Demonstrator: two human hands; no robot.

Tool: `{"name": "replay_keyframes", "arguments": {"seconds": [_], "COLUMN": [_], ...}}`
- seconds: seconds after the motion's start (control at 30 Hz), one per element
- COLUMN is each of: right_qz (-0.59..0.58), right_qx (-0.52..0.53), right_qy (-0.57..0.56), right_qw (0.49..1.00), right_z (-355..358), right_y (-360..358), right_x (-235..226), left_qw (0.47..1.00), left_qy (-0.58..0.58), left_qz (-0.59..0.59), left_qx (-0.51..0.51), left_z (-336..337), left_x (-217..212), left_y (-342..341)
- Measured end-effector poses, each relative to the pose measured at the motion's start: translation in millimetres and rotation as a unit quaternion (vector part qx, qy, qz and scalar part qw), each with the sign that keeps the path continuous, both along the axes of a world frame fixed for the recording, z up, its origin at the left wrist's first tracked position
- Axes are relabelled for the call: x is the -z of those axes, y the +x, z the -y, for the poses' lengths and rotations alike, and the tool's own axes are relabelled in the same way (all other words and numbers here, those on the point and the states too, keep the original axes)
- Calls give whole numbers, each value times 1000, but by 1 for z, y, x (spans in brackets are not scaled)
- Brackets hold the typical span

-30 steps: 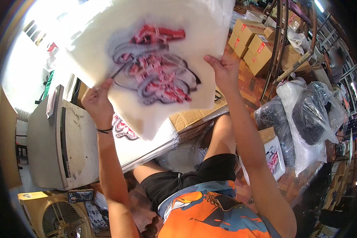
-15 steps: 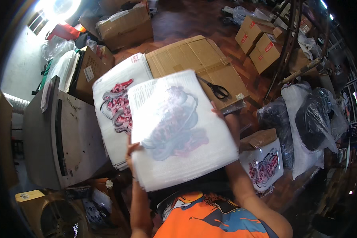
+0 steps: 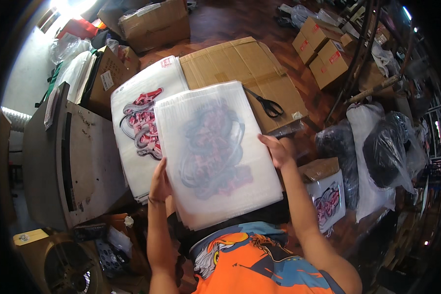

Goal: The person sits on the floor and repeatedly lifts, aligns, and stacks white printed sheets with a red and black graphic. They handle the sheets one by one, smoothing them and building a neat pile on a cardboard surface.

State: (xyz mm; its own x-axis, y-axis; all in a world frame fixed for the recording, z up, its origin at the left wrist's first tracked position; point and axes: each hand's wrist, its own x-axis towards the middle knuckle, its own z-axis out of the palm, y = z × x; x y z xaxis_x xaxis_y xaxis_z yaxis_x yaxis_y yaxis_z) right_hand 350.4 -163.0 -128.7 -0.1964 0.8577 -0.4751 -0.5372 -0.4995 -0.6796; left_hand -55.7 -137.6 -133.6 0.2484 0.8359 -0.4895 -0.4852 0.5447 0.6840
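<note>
A stack of translucent white sheets [image 3: 220,161] lies across my two hands above my lap, a grey and pink print showing faintly through it. My left hand [image 3: 160,182] is closed on its left edge, the fingers partly hidden beneath. On the right edge my right hand [image 3: 278,151] grips with the thumb on top and the other fingers mostly out of sight. Just beyond, partly covered by the held stack, rests another pile of white sheets [image 3: 132,169] with a sharper red and grey print. Black scissors [image 3: 269,107] lie on flat cardboard [image 3: 220,61] beyond my right hand.
At the left stands a grey panelled cabinet [image 3: 46,161], with a round fan-like unit [image 3: 68,267] below it. Cardboard boxes [image 3: 323,54] sit far right on the wooden floor. Bagged bundles [image 3: 372,157] and a wrapped printed packet [image 3: 327,201] are at the right.
The held stack has turned slightly and levelled, so its glare is gone and the print shows more clearly. My right hand has come further into view on its edge.
</note>
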Motion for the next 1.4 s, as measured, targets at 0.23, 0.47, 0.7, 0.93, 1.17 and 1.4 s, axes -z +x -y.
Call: {"name": "replay_keyframes", "arguments": {"seconds": [0.23,0.47,0.7,0.93,1.17,1.4], "right_qz": [380,516,442,392,402,646], "right_qx": [-54,82,302,289,276,125], "right_qy": [161,293,395,316,332,308], "right_qw": [909,801,746,814,807,687], "right_z": [-50,-56,-75,-62,-69,-58], "right_y": [-28,-13,-17,-13,12,21], "right_x": [-34,-164,-164,-116,-146,-207], "left_qw": [927,846,760,774,773,762], "left_qy": [239,405,467,470,453,452], "left_qz": [-280,-340,-396,-374,-402,-392], "left_qx": [77,-67,-217,-200,-187,-246], "left_z": [-45,-67,-84,-75,-80,-90], "left_x": [-39,-165,-168,-138,-122,-130], "left_y": [25,67,101,99,83,91]}}
